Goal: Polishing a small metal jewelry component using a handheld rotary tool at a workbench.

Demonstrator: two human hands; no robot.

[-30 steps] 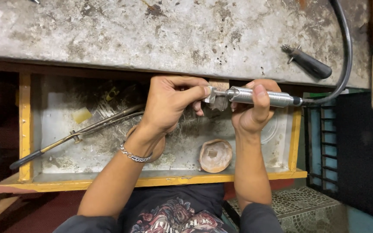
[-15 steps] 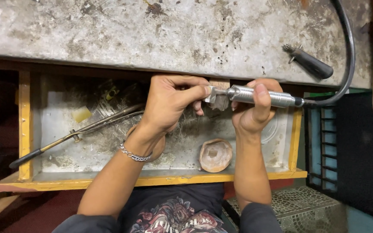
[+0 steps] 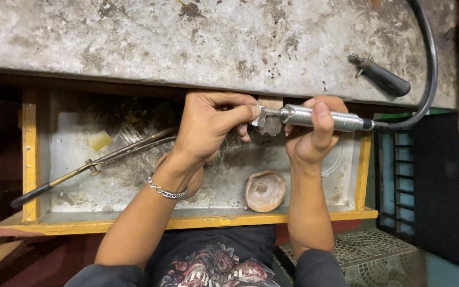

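workshop, worn bench point(image 3: 187, 42), rotary handpiece point(image 3: 325, 118)

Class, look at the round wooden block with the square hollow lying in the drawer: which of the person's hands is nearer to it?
Right. The right hand grips the rotary handpiece almost directly above the wooden block. The left hand pinches a small metal piece farther over, up and to the left.

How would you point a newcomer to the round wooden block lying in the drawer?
Start at the yellow-edged drawer pulled out under the grey workbench. Look near its front edge, just left of the right hand holding the metal rotary handpiece. The round wooden block lies there, the only brown disc with a square recess in its middle.
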